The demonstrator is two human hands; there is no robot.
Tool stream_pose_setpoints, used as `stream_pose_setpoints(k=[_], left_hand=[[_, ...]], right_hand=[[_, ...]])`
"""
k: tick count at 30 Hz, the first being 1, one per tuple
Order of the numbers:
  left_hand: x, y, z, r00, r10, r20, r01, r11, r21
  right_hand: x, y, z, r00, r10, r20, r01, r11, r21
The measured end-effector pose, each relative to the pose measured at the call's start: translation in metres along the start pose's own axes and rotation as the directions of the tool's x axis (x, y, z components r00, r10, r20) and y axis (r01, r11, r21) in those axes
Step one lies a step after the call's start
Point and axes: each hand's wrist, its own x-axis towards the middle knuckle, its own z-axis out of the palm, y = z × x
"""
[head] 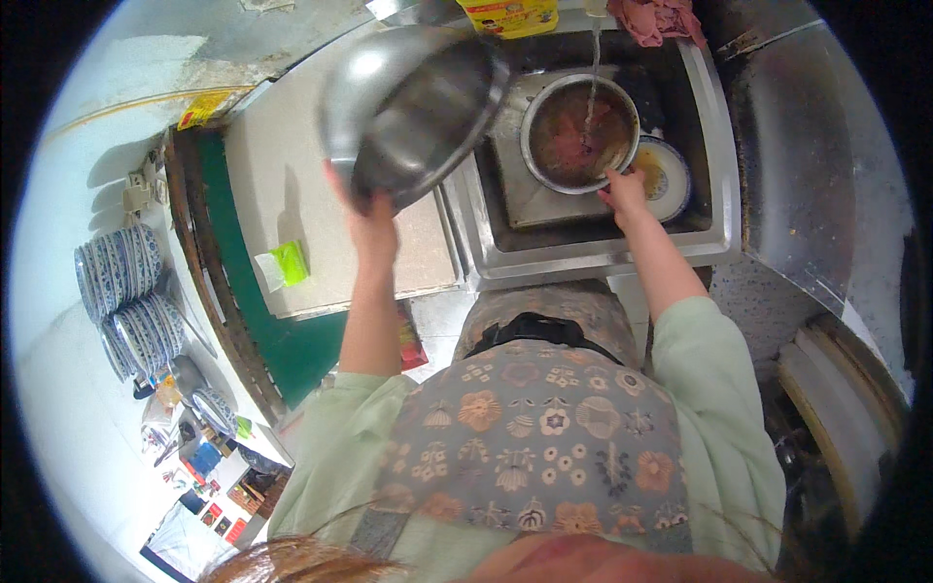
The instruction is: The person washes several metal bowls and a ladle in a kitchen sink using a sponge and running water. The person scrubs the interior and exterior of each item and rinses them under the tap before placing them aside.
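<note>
My left hand (368, 218) grips the near rim of a large stainless steel bowl (415, 109), which is tilted and slightly blurred above the beige board. In the sink (598, 251), my right hand (625, 193) holds the near rim of a round metal pot (536, 167). Inside the pot is dark liquid with reddish pieces (572, 135), perhaps meat. A stream of water (596, 55) falls into it from above. Partly behind my right hand, a patterned plate (674, 175) with some yellowish liquid lies in the sink.
A beige board (335, 255) left of the sink holds a small bright green item (291, 264). A yellow package (514, 18) and a pink cloth (660, 20) sit behind the sink. Stacks of blue-patterned plates (120, 262) stand far left. A large metal surface (802, 138) lies to the right.
</note>
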Motion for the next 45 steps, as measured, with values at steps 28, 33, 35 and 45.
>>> stream_pose_setpoints(k=[28,33,35,45], left_hand=[[-0.046,-0.037,0.028,0.357,-0.337,0.871,0.92,0.291,-0.264],[-0.032,-0.094,0.174,0.327,-0.737,0.592,0.945,0.272,-0.183],[-0.029,-0.154,0.213,0.375,-0.821,0.43,0.926,0.31,-0.215],[-0.03,-0.107,0.234,0.392,-0.751,0.532,0.837,0.531,0.133]], right_hand=[[-0.038,0.0,0.047,0.734,-0.622,0.273,0.653,0.535,-0.536],[0.037,0.002,0.11,0.813,-0.365,0.455,0.572,0.349,-0.743],[0.042,-0.004,0.108,0.801,-0.113,0.588,0.599,0.15,-0.786],[0.022,-0.072,0.136,0.785,-0.016,0.62,0.176,0.964,-0.198]])
